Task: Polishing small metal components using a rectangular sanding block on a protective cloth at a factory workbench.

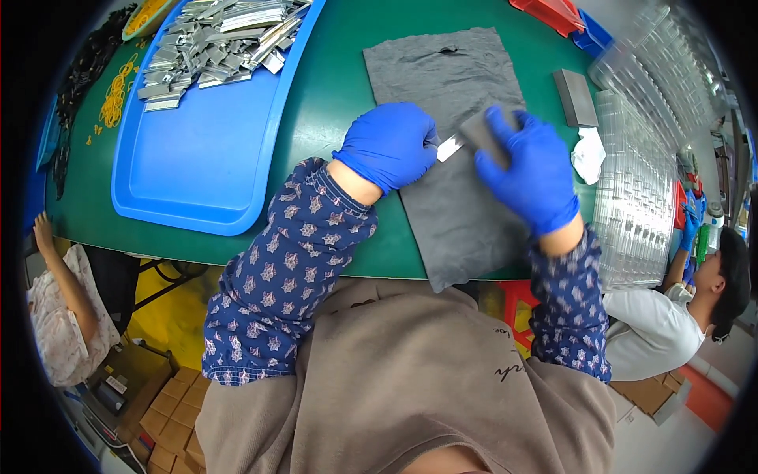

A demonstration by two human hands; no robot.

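My left hand, in a blue glove, is closed around a small shiny metal strip; its free end sticks out to the right of my fingers. In my gloved right hand is a grey rectangular block, gripped with the fingers and thumb bent over it. The block's left edge lies close by the strip's end; whether they touch I cannot tell. Both hands are over a wrinkled dark grey cloth spread on the green table.
Left, a blue tray holds a heap of metal strips. Yellow rubber bands lie beyond it. To the right are another grey block, a crumpled white wad and stacked clear plastic trays. Other people sit at both sides.
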